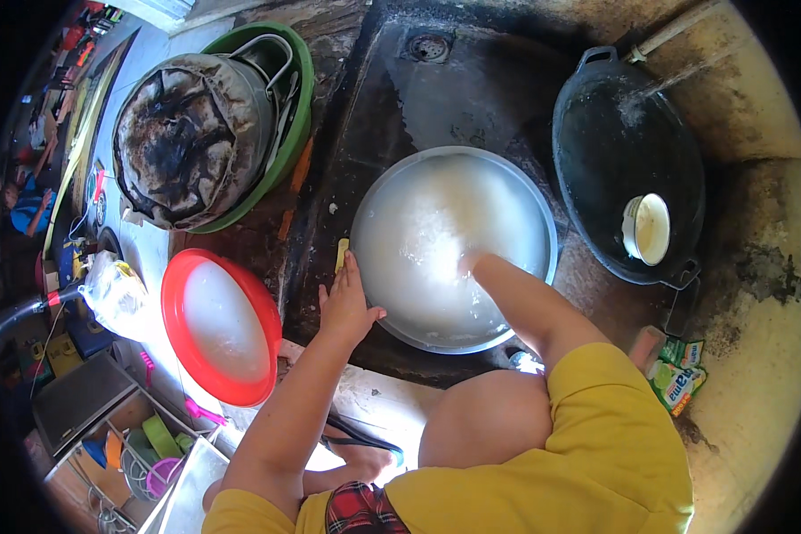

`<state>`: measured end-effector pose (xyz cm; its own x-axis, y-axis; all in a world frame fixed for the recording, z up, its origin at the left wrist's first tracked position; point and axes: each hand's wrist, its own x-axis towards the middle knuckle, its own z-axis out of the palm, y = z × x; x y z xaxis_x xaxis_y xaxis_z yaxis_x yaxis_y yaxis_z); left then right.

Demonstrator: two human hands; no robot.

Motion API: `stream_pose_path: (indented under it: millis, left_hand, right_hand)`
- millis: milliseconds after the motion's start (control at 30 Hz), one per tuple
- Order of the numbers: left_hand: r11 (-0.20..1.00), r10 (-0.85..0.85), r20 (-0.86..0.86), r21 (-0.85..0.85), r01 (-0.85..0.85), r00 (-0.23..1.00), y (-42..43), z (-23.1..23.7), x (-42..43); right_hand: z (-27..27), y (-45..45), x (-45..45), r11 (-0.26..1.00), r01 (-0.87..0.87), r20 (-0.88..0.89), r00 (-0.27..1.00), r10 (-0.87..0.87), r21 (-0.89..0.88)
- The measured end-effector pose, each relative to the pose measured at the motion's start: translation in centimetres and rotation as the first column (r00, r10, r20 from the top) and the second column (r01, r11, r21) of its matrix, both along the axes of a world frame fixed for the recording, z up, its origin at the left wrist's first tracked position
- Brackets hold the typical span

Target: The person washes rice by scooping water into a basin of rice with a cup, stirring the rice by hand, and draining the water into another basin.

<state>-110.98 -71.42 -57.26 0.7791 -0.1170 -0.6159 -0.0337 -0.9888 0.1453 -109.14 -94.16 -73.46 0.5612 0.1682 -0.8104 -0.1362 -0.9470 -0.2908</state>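
Observation:
A wide, round metal basin [454, 151] filled with cloudy, whitish water stands on the dark wet floor before me. My right hand [470, 261] dips into this water up to about the wrist. Its fingers are hidden below the surface, so I cannot tell what they hold. At the basin's left rim rests my left hand [344, 306], thumb apart from the extended fingers and nothing in its grasp. Just beyond its fingertips lies a small yellow object [342, 255]. To the left, a red plastic basin [276, 334] also contains whitish liquid.
A soot-blackened pot [173, 140] sits in a green tub [304, 100]. At right, water pours into a large black wok [614, 147] holding a white enamel bowl [647, 230]. Detergent packets [677, 386] lie by the wall. A drain [429, 48] and another person [32, 208] are farther off.

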Motion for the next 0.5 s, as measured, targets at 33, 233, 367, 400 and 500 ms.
stream_pose_path:
  millis: [33,233,367,400,500]
  left_hand:
    - [1.000,-0.001,0.000,0.002,0.001,1.000,0.0,0.0,0.0]
    - [1.000,0.007,-0.006,0.004,-0.007,1.000,0.1,0.0,0.0]
    - [1.000,0.000,-0.002,0.009,0.000,1.000,0.1,0.0,0.0]
    - [1.000,-0.005,0.000,0.016,0.005,1.000,0.1,-0.1,0.1]
    - [1.000,-0.011,0.018,0.004,0.011,1.000,0.3,-0.3,-0.1]
  right_hand:
    - [-0.2,0.1,0.1,1.000,0.021,-0.007,1.000,-0.021,0.002]
    - [-0.5,0.1,0.6,0.991,0.101,-0.072,0.993,-0.094,0.087]
    - [-0.5,0.6,0.5,0.965,0.172,-0.166,0.976,-0.140,0.197]
    - [-0.4,0.8,0.5,0.952,0.199,-0.202,0.967,-0.153,0.233]
    - [0.0,1.2,0.3,0.897,0.289,-0.327,0.928,-0.178,0.333]
